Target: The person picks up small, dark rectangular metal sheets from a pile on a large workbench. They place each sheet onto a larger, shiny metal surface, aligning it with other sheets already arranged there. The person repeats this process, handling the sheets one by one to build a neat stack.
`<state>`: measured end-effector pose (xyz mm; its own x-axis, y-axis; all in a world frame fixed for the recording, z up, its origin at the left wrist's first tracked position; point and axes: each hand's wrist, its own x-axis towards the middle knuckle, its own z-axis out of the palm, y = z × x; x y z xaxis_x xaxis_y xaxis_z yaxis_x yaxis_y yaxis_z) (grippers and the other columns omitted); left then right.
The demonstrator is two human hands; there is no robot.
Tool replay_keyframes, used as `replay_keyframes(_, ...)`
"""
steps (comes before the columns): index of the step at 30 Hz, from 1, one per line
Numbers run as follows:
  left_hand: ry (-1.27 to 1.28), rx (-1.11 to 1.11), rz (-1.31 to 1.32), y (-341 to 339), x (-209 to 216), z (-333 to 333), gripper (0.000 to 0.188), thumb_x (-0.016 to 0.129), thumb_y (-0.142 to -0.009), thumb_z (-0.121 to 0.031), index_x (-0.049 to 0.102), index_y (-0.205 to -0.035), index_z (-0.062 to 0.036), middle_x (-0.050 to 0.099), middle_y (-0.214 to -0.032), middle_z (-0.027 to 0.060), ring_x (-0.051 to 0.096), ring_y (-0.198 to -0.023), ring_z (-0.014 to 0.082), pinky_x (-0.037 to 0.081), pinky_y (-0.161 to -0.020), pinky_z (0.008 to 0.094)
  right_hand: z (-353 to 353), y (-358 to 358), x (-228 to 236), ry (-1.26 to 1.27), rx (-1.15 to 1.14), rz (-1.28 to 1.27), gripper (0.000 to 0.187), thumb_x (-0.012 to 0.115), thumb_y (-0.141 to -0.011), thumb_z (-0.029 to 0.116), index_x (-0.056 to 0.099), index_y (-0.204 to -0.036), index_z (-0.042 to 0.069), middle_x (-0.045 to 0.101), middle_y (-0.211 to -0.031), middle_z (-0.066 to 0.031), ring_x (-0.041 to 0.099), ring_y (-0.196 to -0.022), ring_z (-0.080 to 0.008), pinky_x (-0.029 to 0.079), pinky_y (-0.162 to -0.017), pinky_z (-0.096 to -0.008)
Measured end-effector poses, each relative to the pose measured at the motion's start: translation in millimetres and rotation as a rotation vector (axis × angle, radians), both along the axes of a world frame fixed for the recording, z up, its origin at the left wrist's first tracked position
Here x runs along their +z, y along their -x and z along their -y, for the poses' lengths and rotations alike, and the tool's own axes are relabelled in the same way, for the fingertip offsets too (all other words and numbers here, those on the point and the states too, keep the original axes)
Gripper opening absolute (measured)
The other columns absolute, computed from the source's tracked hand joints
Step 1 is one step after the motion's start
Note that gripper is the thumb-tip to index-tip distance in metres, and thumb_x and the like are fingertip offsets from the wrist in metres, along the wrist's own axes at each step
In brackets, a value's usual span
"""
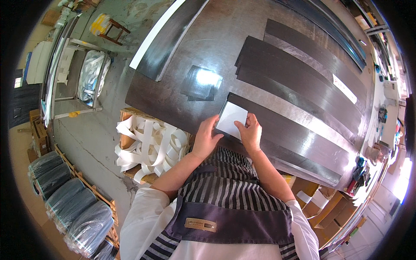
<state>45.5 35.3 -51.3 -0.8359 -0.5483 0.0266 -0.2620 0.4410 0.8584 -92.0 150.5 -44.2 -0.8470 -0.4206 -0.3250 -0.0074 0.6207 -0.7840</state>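
Observation:
A white square sheet [232, 116] lies over the left end of a long dark strip [281, 134] at the table's near edge. My right hand [250, 133] is closed on the sheet's right side, its thumb on top and its fingers along the edge. Around the strip's near left corner curls my left hand [206, 138], its index finger along the end and its thumb at the near edge. Left of the sheet, thin dark square pieces [200, 89] form a small loose pile.
More long dark strips [294, 73] lie overlapped across the table [199, 43]. A box of tangled white ribbon [151, 143] stands left of me. Plastic-wrapped rolls [71, 199] sit on a pallet at lower left, with a stool [108, 28] farther off.

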Motion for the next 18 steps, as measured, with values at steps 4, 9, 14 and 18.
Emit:
replay_keyframes(4, -0.002, -0.007, 0.018, 0, -1, 0, 0.072, 0.077, -0.068, 0.0, 0.046, -0.132, -0.0048, 0.058, -0.119, 0.011, 0.057, -0.099, 0.0266, 0.049, -0.081, 0.0339, -1, 0, -7, 0.029, -0.001, -0.01, 0.032, 0.077, -0.074, 0.009, 0.059, -0.098, -0.001, 0.068, -0.074, -0.0084, 0.06, -0.064, -0.0109, 0.048, -0.061, -0.0265)
replay_keyframes(9, 0.022, -0.025, 0.031, 1, 2, 1, 0.072, 0.077, -0.068, 0.0, 0.045, -0.133, -0.0044, 0.058, -0.12, 0.0116, 0.057, -0.099, 0.0271, 0.05, -0.081, 0.0342, -3, 0, -14, 0.032, -0.004, -0.022, 0.033, 0.076, -0.074, 0.02, 0.06, -0.098, 0.003, 0.068, -0.076, -0.0095, 0.065, -0.063, -0.0213, 0.05, -0.061, -0.0321)
replay_keyframes(14, 0.032, -0.035, 0.046, 1, 3, 2, 0.073, 0.077, -0.069, 0.0, 0.044, -0.134, -0.0041, 0.057, -0.12, 0.0122, 0.057, -0.1, 0.0279, 0.05, -0.082, 0.0347, 0, 1, -6, -0.022, 0.017, -0.035, 0.034, 0.076, -0.074, 0.02, 0.061, -0.098, 0.003, 0.068, -0.077, -0.0105, 0.067, -0.067, -0.0251, 0.051, -0.063, -0.0339)
replay_keyframes(18, 0.024, -0.034, 0.046, 2, 4, 2, 0.07, 0.076, -0.07, 0.0, 0.046, -0.133, -0.0039, 0.056, -0.121, 0.0132, 0.056, -0.101, 0.0285, 0.049, -0.083, 0.0351, 0, 1, -5, -0.026, 0.013, -0.038, 0.034, 0.076, -0.073, 0.02, 0.061, -0.099, 0.004, 0.068, -0.077, -0.0114, 0.067, -0.068, -0.0265, 0.051, -0.063, -0.0353)
